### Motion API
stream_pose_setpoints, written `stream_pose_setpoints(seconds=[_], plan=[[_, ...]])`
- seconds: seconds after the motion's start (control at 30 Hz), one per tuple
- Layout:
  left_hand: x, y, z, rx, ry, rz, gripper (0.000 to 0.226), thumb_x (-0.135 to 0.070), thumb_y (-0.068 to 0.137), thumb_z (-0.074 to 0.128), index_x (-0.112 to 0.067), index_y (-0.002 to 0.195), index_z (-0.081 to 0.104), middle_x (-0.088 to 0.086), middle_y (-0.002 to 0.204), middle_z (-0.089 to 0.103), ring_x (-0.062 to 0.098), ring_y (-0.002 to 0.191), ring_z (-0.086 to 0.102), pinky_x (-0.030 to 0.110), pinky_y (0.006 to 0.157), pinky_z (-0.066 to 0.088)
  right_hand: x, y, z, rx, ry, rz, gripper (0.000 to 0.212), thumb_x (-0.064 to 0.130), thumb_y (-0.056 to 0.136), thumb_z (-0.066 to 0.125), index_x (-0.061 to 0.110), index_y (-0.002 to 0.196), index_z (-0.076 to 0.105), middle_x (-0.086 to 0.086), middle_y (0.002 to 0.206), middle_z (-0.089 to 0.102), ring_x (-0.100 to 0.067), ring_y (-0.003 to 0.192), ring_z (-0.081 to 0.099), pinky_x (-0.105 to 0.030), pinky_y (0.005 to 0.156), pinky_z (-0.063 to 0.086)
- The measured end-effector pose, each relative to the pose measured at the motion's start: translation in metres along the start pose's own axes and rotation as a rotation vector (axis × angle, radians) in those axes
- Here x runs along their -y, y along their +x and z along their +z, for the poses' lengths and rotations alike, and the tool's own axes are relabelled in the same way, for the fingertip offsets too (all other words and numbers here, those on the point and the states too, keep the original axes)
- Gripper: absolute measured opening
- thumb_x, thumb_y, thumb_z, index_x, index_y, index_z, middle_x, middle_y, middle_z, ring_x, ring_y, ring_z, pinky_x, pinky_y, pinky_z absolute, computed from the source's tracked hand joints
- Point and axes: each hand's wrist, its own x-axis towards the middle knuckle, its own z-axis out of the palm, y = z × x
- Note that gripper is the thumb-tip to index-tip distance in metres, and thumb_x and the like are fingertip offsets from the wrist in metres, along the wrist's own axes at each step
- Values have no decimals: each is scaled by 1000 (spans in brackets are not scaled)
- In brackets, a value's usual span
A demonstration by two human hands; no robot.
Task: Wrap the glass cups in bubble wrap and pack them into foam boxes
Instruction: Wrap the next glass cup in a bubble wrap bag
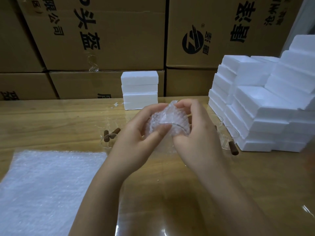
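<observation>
Both hands hold a glass cup bundled in bubble wrap point(167, 119) above the middle of the wooden table. My left hand point(136, 135) grips its left side, thumb pressed on the front by the cup's rim. My right hand point(196, 132) curls round the right side and pinches the gathered wrap at the top. A sheet of bubble wrap point(46, 188) lies flat at the near left. Two closed foam boxes point(139, 90) are stacked behind the hands. Clear glass cups with brown wooden handles stand on the left point(109, 135) and on the right point(228, 140).
A tall pile of white foam boxes point(265, 106) fills the right side of the table point(51, 120). Large brown cardboard cartons point(102, 40) form a wall along the table's far edge. The table top is glossy, with reflections near my forearms.
</observation>
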Motion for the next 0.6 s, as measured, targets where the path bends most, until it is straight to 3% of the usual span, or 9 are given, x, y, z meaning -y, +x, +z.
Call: stream_pose_setpoints(seconds=[0.07, 0.17, 0.23, 0.37, 0.47, 0.6], plan=[[1, 2, 2, -84, 91, 25, 41, -9, 90, 60, -47, 104, 51, -42, 83, 57, -20, 62, 51, 0, 54, 37, 2, 0, -1, 52, 7, -27, 48, 17, 81, 65, 36, 119, 43, 23, 112, 45, 2, 96, 48, -28, 75, 49], [6, 5, 4, -215, 162, -9, 47, -6, 76, 47, -48, 95, 52, -42, 96, 56, -15, 86, 55, 7, 65, 43, 6, -1, -3, 181, 33, -38, 47, 39, 83, 60, 42, 125, 38, 27, 117, 41, 6, 102, 46, -24, 82, 47], [9, 5, 6, -276, 225, -25, 53, 2, 74, 48, -47, 94, 53, -38, 92, 58, -14, 88, 55, 9, 66, 43, 7, -3, -3, 195, -22, -47, 48, 49, 82, 56, 44, 126, 36, 27, 118, 41, 4, 102, 48, -27, 84, 47], [8, 4, 17, -347, 434, 56, 41, -7, 72, 50, -24, 106, 63, -16, 91, 65, 1, 68, 51, 10, 60, 40, 7, -5, 2, 52, -114, -75, 42, 27, 85, 60, 31, 123, 43, 16, 117, 49, -8, 99, 53, -34, 78, 49], [2, 3, 22, -256, 443, 80, 45, -11, 74, 50, -19, 116, 62, -13, 102, 63, -5, 70, 45, 0, 66, 35, 3, -3, 1, -52, -117, -71, 40, 14, 80, 62, 27, 115, 47, 15, 109, 52, -11, 92, 53, -32, 70, 45], [-3, -1, 7, 61, 80, 3, 47, -40, 82, 57, -39, 128, 50, -19, 87, 58, -18, 84, 52, 0, 72, 38, -4, 3, -7, -82, -73, -37, 45, 6, 77, 64, 29, 113, 50, 20, 103, 51, -6, 93, 48, -32, 72, 45]])
